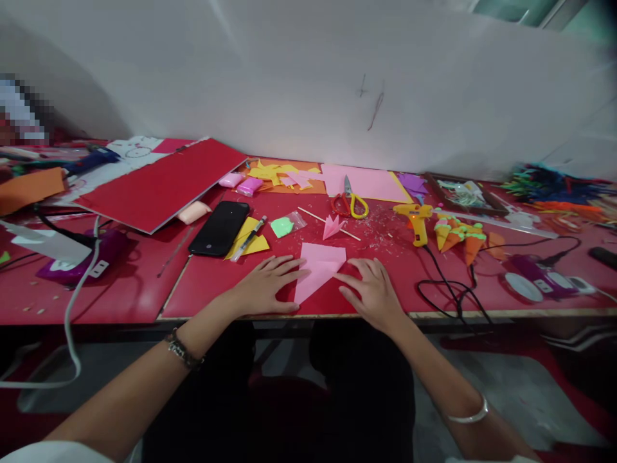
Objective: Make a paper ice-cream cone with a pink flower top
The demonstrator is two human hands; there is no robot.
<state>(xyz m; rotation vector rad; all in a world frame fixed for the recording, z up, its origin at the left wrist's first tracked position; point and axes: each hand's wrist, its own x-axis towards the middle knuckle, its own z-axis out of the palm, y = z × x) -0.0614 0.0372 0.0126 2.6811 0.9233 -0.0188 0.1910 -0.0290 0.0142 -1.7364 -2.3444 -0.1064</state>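
A partly folded sheet of pink paper (318, 270) lies on the red table near its front edge, its lower right side slanting. My left hand (268, 284) rests at the paper's left side, fingers spread, with fingertips on its edge. On the other side, my right hand (370, 290) has its fingers apart, the fingertips by the right corner of the paper. Just beyond the sheet sits a small folded pink paper piece (332, 227) beside a thin wooden stick (311, 214). Scissors with red and yellow handles (351, 200) lie farther back.
Left of centre are a black phone (220, 228), a pen (249, 238) and a red board (164, 183). A yellow glue gun (415, 222) with a looping black cable stands right, near orange cones (457, 236). Power strips (542, 278) lie at both sides.
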